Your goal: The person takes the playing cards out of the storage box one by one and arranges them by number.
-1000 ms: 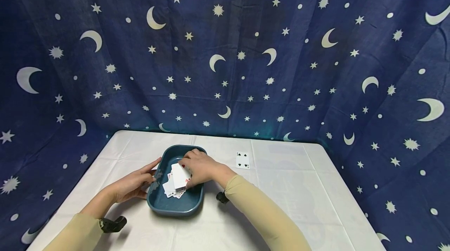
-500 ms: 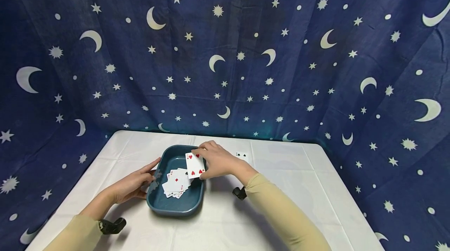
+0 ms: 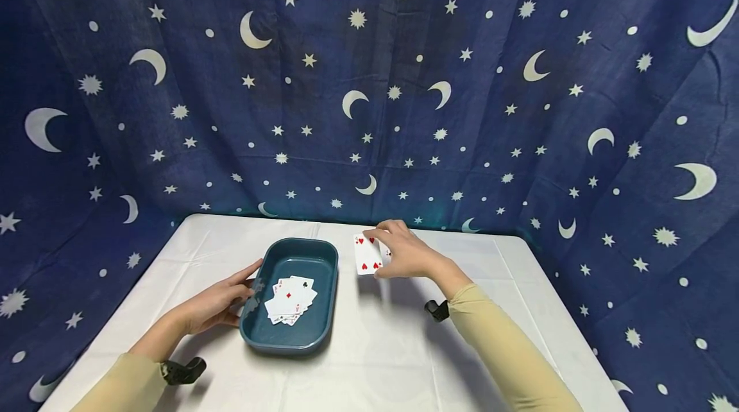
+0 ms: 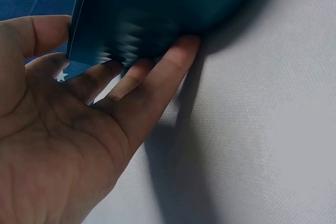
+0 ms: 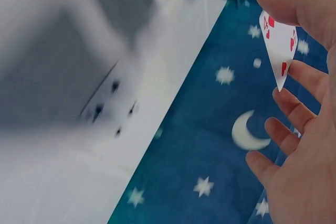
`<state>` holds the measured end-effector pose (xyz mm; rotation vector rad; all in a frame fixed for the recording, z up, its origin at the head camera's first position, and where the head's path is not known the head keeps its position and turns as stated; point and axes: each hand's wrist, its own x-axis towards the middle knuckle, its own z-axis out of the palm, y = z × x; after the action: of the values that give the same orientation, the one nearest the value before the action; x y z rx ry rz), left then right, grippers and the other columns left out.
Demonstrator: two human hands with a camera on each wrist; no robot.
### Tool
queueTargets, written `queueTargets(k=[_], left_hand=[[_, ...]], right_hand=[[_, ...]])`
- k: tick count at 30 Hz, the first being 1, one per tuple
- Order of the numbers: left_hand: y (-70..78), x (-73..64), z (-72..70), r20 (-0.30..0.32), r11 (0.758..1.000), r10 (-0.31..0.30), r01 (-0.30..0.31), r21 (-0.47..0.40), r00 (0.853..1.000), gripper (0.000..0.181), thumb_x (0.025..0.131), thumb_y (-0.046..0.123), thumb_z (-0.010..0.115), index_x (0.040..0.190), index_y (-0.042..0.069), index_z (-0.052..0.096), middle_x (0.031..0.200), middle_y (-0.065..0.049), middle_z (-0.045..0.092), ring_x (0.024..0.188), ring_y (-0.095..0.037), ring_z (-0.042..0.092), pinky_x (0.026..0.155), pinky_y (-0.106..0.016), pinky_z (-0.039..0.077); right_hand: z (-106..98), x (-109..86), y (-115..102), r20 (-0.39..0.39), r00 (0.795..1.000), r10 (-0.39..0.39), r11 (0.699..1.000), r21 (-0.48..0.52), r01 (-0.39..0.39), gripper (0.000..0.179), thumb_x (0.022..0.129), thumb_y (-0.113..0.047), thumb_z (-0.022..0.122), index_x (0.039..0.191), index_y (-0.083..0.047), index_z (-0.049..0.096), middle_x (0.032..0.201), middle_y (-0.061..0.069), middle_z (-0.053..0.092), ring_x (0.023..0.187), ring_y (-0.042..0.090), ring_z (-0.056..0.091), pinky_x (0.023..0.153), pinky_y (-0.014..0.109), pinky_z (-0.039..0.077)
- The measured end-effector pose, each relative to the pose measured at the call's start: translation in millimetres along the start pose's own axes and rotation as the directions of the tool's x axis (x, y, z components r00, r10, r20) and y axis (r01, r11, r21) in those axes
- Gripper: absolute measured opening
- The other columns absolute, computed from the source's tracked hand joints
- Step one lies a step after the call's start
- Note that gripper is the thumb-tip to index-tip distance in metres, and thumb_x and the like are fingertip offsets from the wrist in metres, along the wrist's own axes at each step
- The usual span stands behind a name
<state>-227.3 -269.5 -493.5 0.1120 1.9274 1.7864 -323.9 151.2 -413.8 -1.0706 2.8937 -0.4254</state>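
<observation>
Pinched between the thumb and fingers of my right hand, a playing card with red hearts is held face up above the table, right of the blue tray. In the right wrist view the hearts card appears steeply tilted. A spades card lies on the table beneath; the hand mostly hides it in the head view. My left hand touches the tray's left outer wall with loosely extended fingers. Inside the tray lies a loose pile of cards, an ace of diamonds on top.
A white cloth covers the table. A dark blue curtain with moons and stars hangs behind it and at both sides. Dark wrist-worn devices sit on both wrists.
My right hand has lifted the hearts card out of the tray and carried it right, over near the spades card, now mostly hidden. The left hand and the tray have stayed put.
</observation>
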Motion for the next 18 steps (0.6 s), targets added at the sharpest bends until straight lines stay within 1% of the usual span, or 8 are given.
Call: queueTargets(k=[3,7,10,13,18], left_hand=[[0.3,-0.6,0.5,-0.002,1.000,-0.001,0.001,0.002,1.000,0.077,0.104,0.012,0.046,0.166,0.030,0.005,0.158,-0.029,0.022,0.126,-0.035,0.046,0.082,-0.053,0.055],[0.1,-1.3,-0.1,0.001,1.000,0.007,-0.007,-0.001,1.000,0.077,0.104,0.012,0.046,0.166,0.029,0.005,0.159,-0.028,0.021,0.123,-0.033,0.049,0.082,-0.053,0.055],[-0.1,-1.5,-0.7,0.009,1.000,0.013,-0.013,-0.003,1.000,0.077,0.104,0.012,0.046,0.166,0.029,0.004,0.158,-0.029,0.023,0.123,-0.032,0.049,0.082,-0.053,0.055],[0.0,-1.5,-0.9,0.007,1.000,0.013,-0.013,-0.004,1.000,0.078,0.103,0.012,0.047,0.166,0.029,0.005,0.156,-0.029,0.025,0.122,-0.032,0.049,0.082,-0.053,0.055],[0.2,-0.6,-0.6,0.001,1.000,-0.001,0.001,-0.006,1.000,0.078,0.103,0.013,0.048,0.166,0.029,0.005,0.158,-0.028,0.020,0.122,-0.032,0.048,0.082,-0.053,0.055]], right_hand=[[-5,-10.0,17,-0.007,0.999,0.032,0.999,0.008,-0.032,0.088,0.073,-0.041,0.087,0.152,-0.027,0.049,0.146,0.003,0.042,0.137,0.024,0.032,0.114,0.049,0.030],[-11,-23.0,36,-0.015,0.996,0.090,0.996,0.030,-0.090,0.088,0.073,-0.038,0.089,0.152,-0.027,0.051,0.145,0.005,0.043,0.139,0.027,0.030,0.114,0.054,0.029],[-14,-32.4,48,-0.011,0.990,0.139,0.989,0.045,-0.138,0.087,0.073,-0.035,0.090,0.151,-0.026,0.051,0.147,0.006,0.042,0.139,0.028,0.030,0.107,0.054,0.036],[-15,-40.3,61,-0.003,0.984,0.178,0.983,0.042,-0.178,0.087,0.074,-0.033,0.090,0.151,-0.026,0.051,0.146,0.007,0.042,0.138,0.029,0.030,0.105,0.055,0.038],[-15,-50.5,81,-0.001,0.977,0.215,0.976,0.037,-0.214,0.088,0.073,-0.031,0.090,0.151,-0.023,0.051,0.143,0.007,0.044,0.134,0.031,0.033,0.103,0.056,0.039]])
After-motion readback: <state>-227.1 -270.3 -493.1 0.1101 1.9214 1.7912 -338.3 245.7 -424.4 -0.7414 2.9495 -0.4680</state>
